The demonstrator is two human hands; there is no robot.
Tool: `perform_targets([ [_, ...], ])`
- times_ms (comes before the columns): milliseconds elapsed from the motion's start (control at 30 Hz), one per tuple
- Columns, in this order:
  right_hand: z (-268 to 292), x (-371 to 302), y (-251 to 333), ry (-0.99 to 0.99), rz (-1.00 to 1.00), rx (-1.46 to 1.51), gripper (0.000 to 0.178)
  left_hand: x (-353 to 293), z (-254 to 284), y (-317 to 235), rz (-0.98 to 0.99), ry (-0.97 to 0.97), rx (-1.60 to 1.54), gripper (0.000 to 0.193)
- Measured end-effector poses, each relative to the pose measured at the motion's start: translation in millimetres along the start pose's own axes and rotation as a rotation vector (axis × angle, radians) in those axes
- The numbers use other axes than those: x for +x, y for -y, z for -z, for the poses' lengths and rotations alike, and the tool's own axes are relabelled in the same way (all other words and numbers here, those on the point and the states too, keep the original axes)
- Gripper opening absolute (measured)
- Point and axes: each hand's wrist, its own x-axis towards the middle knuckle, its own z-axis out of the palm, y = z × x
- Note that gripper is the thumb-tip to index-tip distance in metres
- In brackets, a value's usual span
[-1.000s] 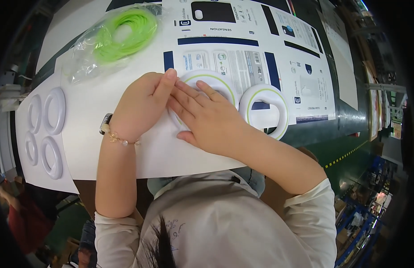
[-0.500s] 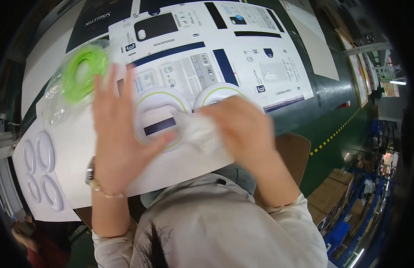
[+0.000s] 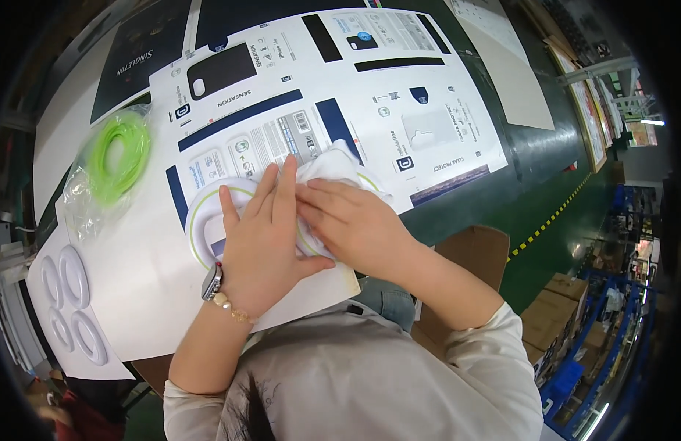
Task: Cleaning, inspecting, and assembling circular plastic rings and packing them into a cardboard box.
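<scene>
A white ring with a thin green line (image 3: 201, 213) lies on the printed sheet in front of me. My left hand (image 3: 263, 235) rests over its right part, fingers stretched and apart, with a watch and a beaded bracelet at the wrist. Close beside it, my right hand (image 3: 359, 228) has its fingers pressed together on a crumpled white cloth (image 3: 332, 166). The cloth covers most of a second such ring (image 3: 368, 181), so only a bit of its green line shows. Whether my left fingertips also touch the cloth is hard to tell.
On the left lies a clear bag with a coil of bright green cord (image 3: 120, 158). Several plain white rings (image 3: 74, 278) sit at the far left edge. Flat printed packaging sheets (image 3: 451, 154) spread across the table. Boxes (image 3: 554, 312) stand on the floor at right.
My left hand has come down and to the right onto the rings. My right hand has moved the cloth onto the right ring. The whole view has shifted slightly.
</scene>
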Motion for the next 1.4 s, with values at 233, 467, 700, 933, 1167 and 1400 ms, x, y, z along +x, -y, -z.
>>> perform_targets([
  [233,22.3,5.2,3.4,0.181,-0.058,-0.115,0.050,-0.2,-5.4,2.2,0.001,-0.046,-0.027,0.133],
  [467,34.3,-9.8,-5.8,0.161,-0.302,-0.176,0.057,-0.6,-4.2,1.8,0.015,-0.021,-0.019,0.128],
  [700,38.1,-27.7,-2.7,0.149,-0.335,-0.110,0.058,-0.2,-5.6,2.0,-0.004,-0.052,0.076,0.126],
  [933,8.5,3.6,10.1,0.105,-0.105,-0.025,0.052,0.9,-9.5,1.3,0.008,-0.097,0.057,0.126],
  [1167,40.3,-22.2,3.9,0.154,-0.278,-0.083,0.053,-1.3,-6.0,-0.2,-0.017,-0.034,0.141,0.123],
  [1400,52.0,-62.9,9.9,0.168,-0.364,-0.034,0.058,-1.3,-8.6,2.1,-0.036,-0.041,0.165,0.120],
])
